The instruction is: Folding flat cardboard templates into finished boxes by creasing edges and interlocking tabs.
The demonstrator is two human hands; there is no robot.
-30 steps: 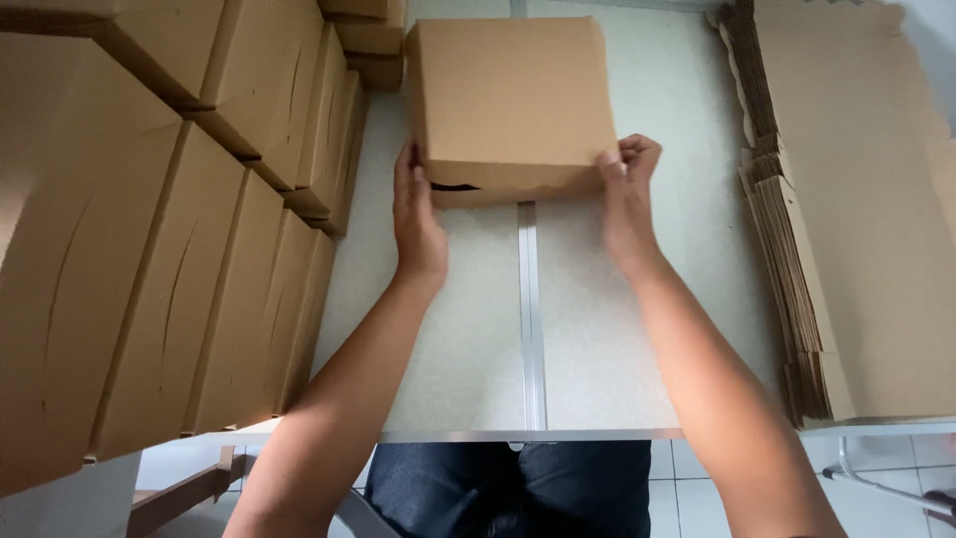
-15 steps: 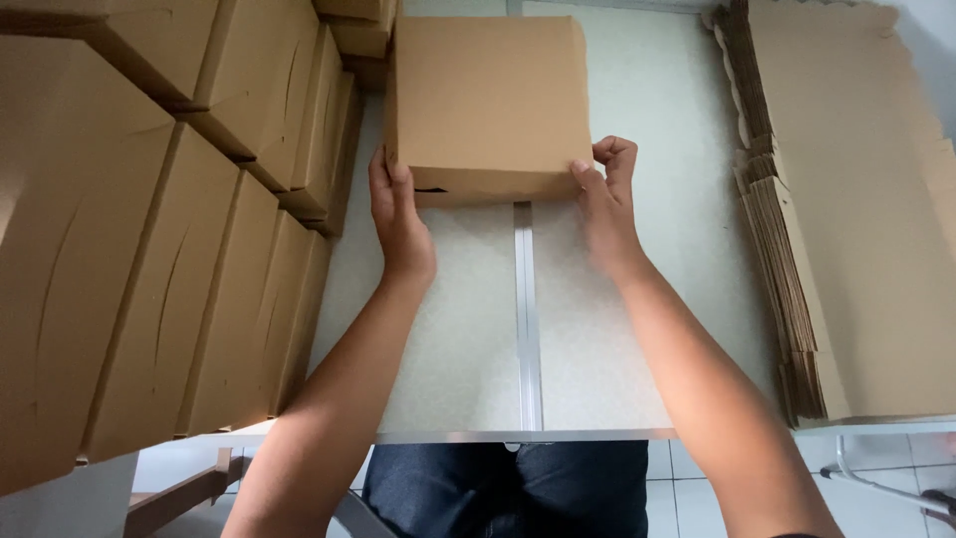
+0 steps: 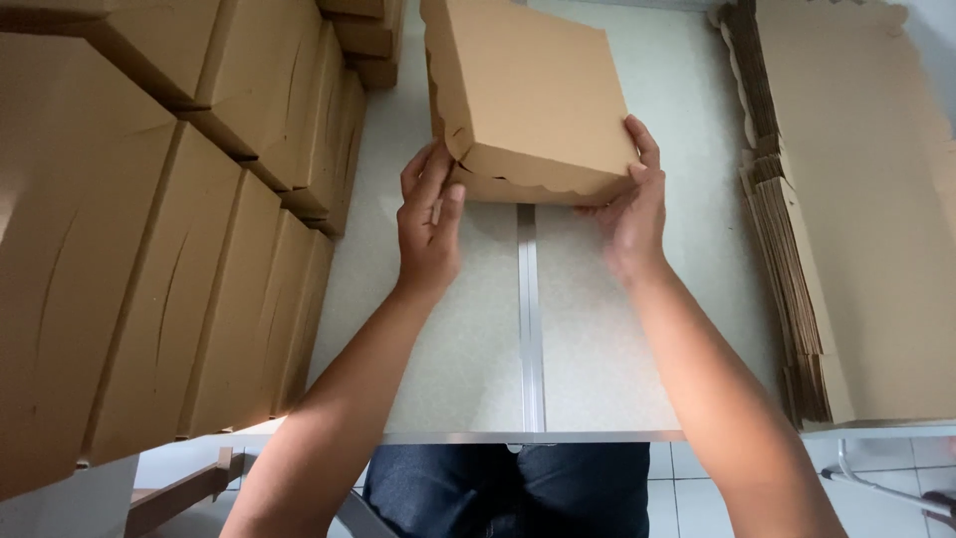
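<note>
Item: flat brown cardboard box [image 3: 528,95], folded shut, scalloped front edge facing the person; lifted at its near end and skewed to the left, above the far middle of the bench [image 3: 468,349].
Left hand [image 3: 428,219]: at the box's near left corner, fingers half curled and loose, fingertips touching or just beside the scalloped edge; whether it bears any weight cannot be told.
Right hand [image 3: 629,204]: grasping the near right corner, fingers over the lid, thumb under or along the front wall.
Handling, judged: keep the grip at the two near corners, with thumbs below and fingers on top, so the lid stays closed; avoid pressing the scalloped flap, which would likely crease; hold the box level while turning it.
Bench detail: pale speckled top with a metal seam strip [image 3: 528,319] running front to back beneath the box.
Left of bench: rows of assembled boxes [image 3: 179,259], same brown card, stacked high and close beside the left forearm.
Far left corner: more stacked boxes [image 3: 363,40], near the held box's left edge.
Right of bench: pile of unfolded flat blanks [image 3: 856,229], edges fanned, just beside the right forearm.
Obstruction, judged: the gap between the left stacks and the right pile is narrow; a wide swing could knock either.
Below: the person's lap in dark jeans [image 3: 508,488], at the bench edge.
</note>
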